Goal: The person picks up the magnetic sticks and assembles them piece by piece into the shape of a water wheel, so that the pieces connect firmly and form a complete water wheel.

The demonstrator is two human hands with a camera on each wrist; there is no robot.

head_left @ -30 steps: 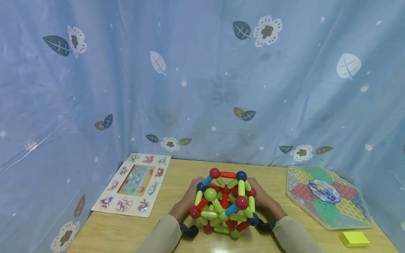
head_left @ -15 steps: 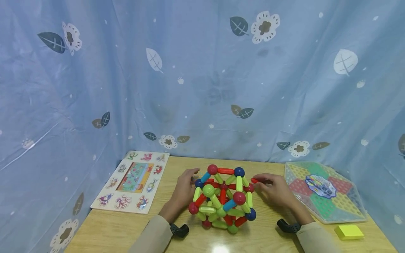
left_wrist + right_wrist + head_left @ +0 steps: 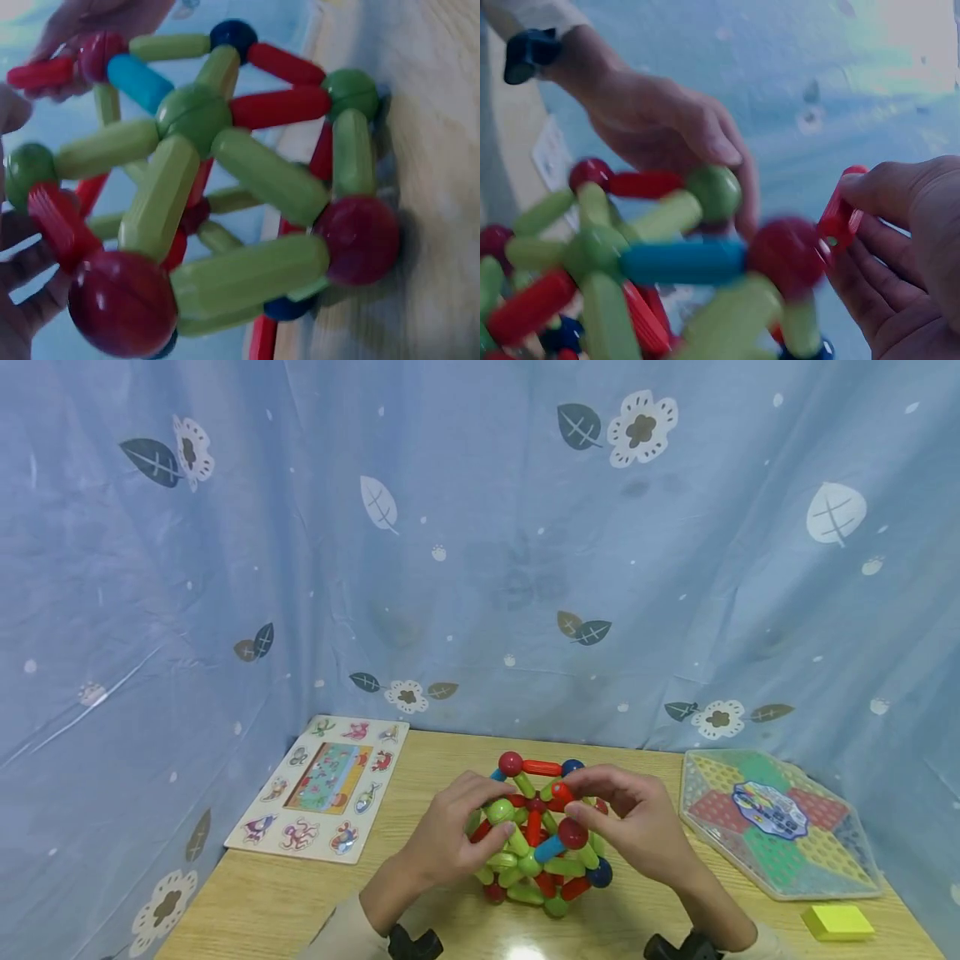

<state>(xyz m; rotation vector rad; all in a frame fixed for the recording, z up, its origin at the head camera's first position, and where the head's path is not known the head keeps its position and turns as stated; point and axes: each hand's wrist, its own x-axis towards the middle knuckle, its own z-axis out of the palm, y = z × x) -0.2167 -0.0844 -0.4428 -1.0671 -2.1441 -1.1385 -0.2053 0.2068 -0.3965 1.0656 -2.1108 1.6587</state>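
Observation:
A ball-and-rod magnetic building structure (image 3: pixel 536 806) stands on the wooden table, made of coloured balls joined by green, red and blue rods. My right hand (image 3: pixel 637 822) pinches a loose red rod (image 3: pixel 844 211) between thumb and fingers at the structure's upper right. One end of that rod is at the dark red ball (image 3: pixel 789 256); whether they touch is unclear. On the other side, my left hand (image 3: pixel 453 831) holds the structure at a light green ball (image 3: pixel 714 193), thumb on one side and fingers on the other. Its fingers partly show behind a red rod (image 3: pixel 64 226).
An animal picture puzzle board (image 3: pixel 281 839) lies at the table's back left. At the right is a hexagonal board in clear plastic (image 3: pixel 817 864), with a yellow block (image 3: pixel 837 923) in front of it. A blue patterned curtain (image 3: pixel 480 568) hangs behind the table.
Both hands were behind the structure's sides. My right hand moved out right, where a red rod showed in its fingers, then came back over the structure. My left hand shifted onto the light green ball.

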